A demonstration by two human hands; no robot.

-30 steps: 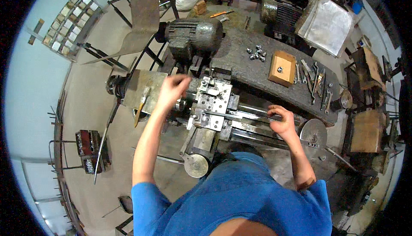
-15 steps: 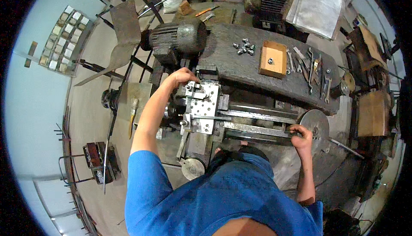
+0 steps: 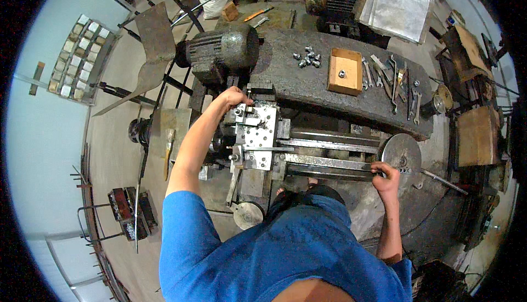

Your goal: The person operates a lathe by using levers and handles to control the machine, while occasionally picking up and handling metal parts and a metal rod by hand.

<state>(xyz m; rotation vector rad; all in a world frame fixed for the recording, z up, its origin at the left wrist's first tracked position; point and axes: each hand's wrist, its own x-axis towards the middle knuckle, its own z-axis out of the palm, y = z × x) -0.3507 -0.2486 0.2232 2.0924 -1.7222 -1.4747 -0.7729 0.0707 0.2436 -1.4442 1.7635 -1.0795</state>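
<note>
A drilled metal plate [image 3: 263, 134] with clamps and stud bolts sits on the slide of a lathe-like machine in front of me. My left hand [image 3: 235, 97] is closed at the far left corner of this plate, beside a clamp block [image 3: 240, 113]; what its fingertips hold is hidden. Two long metal rails [image 3: 329, 163] run rightward from the plate. At their right end my right hand [image 3: 387, 179] is curled in front of a large round metal disc [image 3: 399, 149]. Whether it grips the rail end or something small, I cannot make out.
An electric motor [image 3: 222, 52] stands beyond my left hand. The dark bench [image 3: 285, 77] behind the rails carries small metal fittings [image 3: 308, 58], an open box [image 3: 345, 82] with one fitting inside, and wrenches [image 3: 395, 85]. A brush [image 3: 169, 151] lies at left; a rod [image 3: 442, 181] sticks out at right.
The whole view has shifted slightly. Both hands keep nearly the same places, the left at the plate's corner and the right by the disc, whose fingers sit slightly lower against it.
</note>
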